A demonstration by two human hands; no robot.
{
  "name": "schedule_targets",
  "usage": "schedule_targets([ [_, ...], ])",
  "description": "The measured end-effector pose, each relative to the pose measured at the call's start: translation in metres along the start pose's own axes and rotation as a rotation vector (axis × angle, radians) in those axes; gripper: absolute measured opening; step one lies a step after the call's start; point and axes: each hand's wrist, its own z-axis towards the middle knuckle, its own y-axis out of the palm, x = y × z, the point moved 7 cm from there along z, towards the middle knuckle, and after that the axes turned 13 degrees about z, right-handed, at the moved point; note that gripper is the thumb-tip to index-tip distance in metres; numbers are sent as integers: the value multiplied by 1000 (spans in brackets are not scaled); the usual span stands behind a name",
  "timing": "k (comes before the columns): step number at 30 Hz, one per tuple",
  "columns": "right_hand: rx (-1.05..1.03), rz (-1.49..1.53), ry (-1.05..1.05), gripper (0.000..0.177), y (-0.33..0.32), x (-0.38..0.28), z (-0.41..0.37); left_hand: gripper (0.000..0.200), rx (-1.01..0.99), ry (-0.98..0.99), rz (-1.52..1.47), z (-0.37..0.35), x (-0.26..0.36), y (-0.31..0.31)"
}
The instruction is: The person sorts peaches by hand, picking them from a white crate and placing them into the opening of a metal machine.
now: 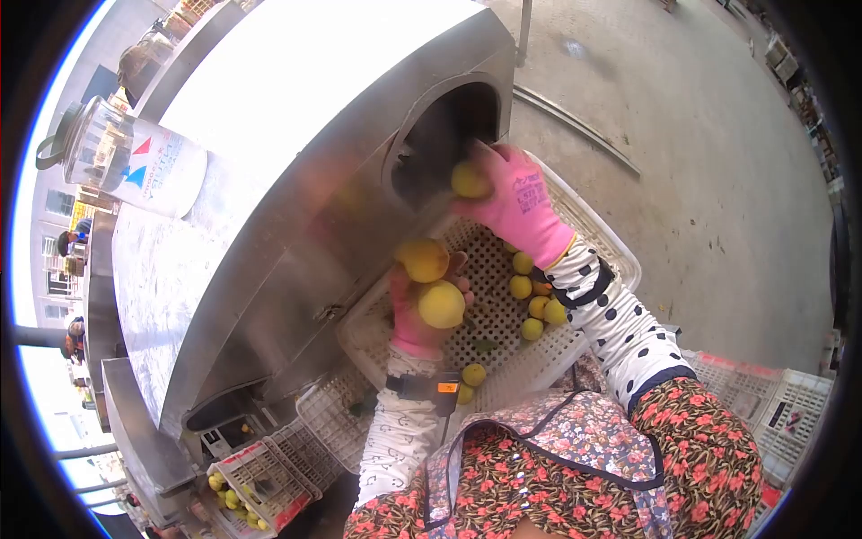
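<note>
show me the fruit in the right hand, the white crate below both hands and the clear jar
Fruit [470,181] in the right hand [514,190]: head view, middle of its skin
White crate [489,286]: head view, bare perforated floor
Clear jar [146,165]: head view, printed side

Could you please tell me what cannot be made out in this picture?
All in the head view:
- Inside of the oval opening: lost in shadow, partly behind the right hand.
- Much of the left hand: hidden by two yellow fruits.
- Print on the right glove: too small and blurred to read.
- Part of the white crate's near side: hidden by the apron.
</note>
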Motion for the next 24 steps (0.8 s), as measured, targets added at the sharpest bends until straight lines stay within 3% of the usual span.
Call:
schedule_targets([
  [1, 24, -139, -8, 67, 1, 4, 17, 83, 45, 4, -6, 0, -3, -5],
  [2, -113, -309, -27, 65, 27, 28, 28, 82, 91, 8, -9, -1, -6, -10],
  [5, -159, -194, -109, 64, 31, 21, 16, 80, 205, 68, 150, -6, -11, -24],
  [8, -172, 169, 16, 66, 19, 31, 8, 79, 239, 26, 125, -17, -16, -28],
  [12, -51, 39, 151, 69, 14, 26, 4, 76, 211, 59, 168, -15, -14, -24],
  [17, 39, -80, 417, 70, 43, 24, 45, 73, 359, 97, 408, -7, -13, -36],
  [20, 227, -72, 221, 76, 48, 22, 67, 71, 354, 7, 297, -6, -13, -31],
  [23, 308, 304, -145, 81, 8, -16, 27, 68, 193, -51, 221, -9, 2, -16],
  [24, 51, 389, -34, 82, 13, -16, 10, 66, 110, -55, 212, -6, 4, -7],
])
